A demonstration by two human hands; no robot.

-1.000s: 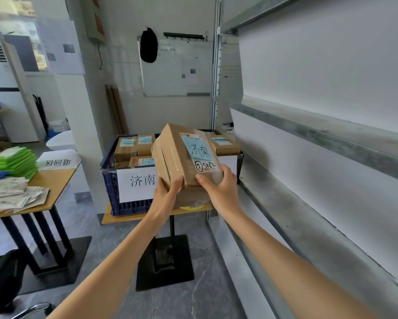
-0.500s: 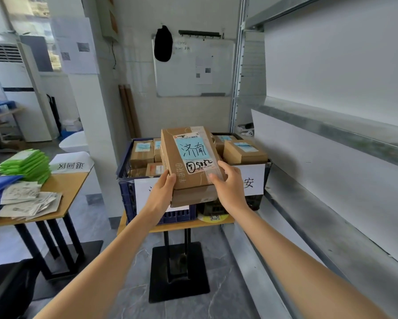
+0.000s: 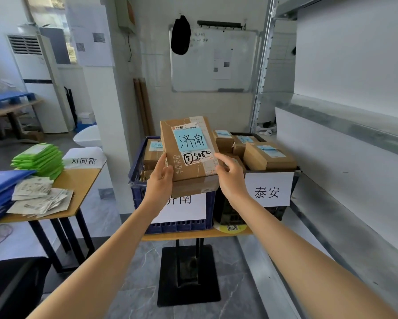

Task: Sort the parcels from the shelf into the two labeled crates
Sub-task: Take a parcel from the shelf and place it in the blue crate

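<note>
**A:** What had moved in the head view?

**B:** The brown cardboard parcel with the blue note (image 3: 190, 153) had swung from tilted to upright, and the crates had drawn closer.

**A:** And the hands?

**B:** The left hand (image 3: 160, 178) clamped its left edge and the right hand (image 3: 230, 178) gripped its right. The parcel hung mid-frame, long axis running up the frame.

**A:** Which crate lay nearer?

**B:** The blue plastic crate (image 3: 137, 194), just behind and below on the left hand's side. The dark plastic crate (image 3: 225, 210) sat to its right.

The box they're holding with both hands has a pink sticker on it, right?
Not quite: the head view shows the sticker on the box is light blue, not pink. The left hand and right hand both hold it.
</note>
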